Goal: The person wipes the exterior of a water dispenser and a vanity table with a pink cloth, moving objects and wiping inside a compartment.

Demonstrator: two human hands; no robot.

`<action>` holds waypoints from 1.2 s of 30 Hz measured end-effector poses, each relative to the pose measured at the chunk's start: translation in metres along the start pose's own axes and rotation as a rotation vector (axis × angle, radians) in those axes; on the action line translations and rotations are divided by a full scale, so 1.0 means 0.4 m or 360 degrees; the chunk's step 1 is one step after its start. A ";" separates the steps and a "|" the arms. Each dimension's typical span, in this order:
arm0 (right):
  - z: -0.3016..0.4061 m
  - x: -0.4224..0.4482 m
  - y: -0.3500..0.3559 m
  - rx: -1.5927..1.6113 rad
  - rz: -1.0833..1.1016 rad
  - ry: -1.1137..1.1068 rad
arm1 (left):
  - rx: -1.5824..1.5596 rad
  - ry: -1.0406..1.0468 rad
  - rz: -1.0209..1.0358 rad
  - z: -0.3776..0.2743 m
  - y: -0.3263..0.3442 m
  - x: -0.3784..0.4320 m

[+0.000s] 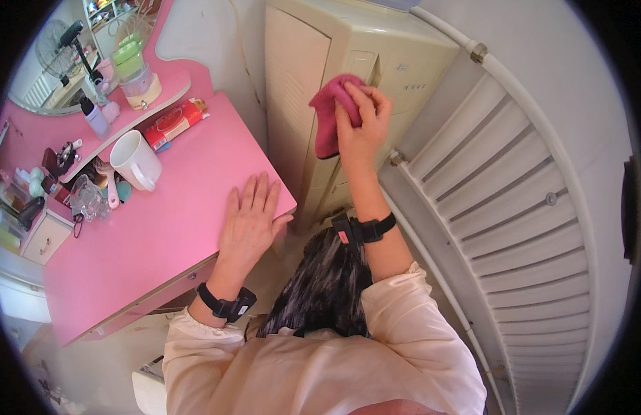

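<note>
My left hand point(252, 220) rests palm down on the pink tabletop point(196, 207) of a dressing table, close to its right corner, with nothing in it. Bunched in the fingers of my right hand point(366, 116) is a dark pink cloth point(330, 122), one end of which hangs down. That hand is in front of the cream metal cabinet point(299, 72), near a recessed handle; whether the cloth touches the cabinet I cannot tell. A white mug point(136, 160) stands on the tabletop to the left, beside a red box point(175, 124).
A pink hairbrush point(112, 189) and a clear glass object point(89, 198) lie left of the mug. Behind them are a shelf point(164, 98) with bottles and a mirror point(45, 67). A white radiator point(507, 207) with pipes runs along the wall at the right.
</note>
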State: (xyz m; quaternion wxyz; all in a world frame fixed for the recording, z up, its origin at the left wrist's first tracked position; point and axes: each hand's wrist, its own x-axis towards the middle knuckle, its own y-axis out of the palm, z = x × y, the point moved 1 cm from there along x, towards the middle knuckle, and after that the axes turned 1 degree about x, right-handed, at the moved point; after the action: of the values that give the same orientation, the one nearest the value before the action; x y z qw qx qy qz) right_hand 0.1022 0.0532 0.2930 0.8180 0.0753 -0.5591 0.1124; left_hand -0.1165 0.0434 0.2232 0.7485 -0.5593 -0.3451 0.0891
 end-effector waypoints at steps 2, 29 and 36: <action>-0.012 -0.033 -0.014 0.0006 0.0082 0.0021 | -0.0026 0.0015 -0.0010 0.001 0.001 -0.002; -0.193 0.005 -0.120 -0.0176 -0.0065 0.0098 | 0.0046 0.0031 0.0065 -0.015 -0.005 0.013; -0.204 -0.074 -0.133 -0.0019 -0.0006 0.0556 | 0.0016 0.0005 0.0086 -0.012 -0.003 0.011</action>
State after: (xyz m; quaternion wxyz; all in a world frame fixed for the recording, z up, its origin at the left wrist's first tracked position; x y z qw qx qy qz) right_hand 0.1793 0.0194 0.2359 0.9034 0.0508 -0.4088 0.1189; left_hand -0.1107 0.0414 0.2255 0.7491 -0.5649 -0.3282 0.1102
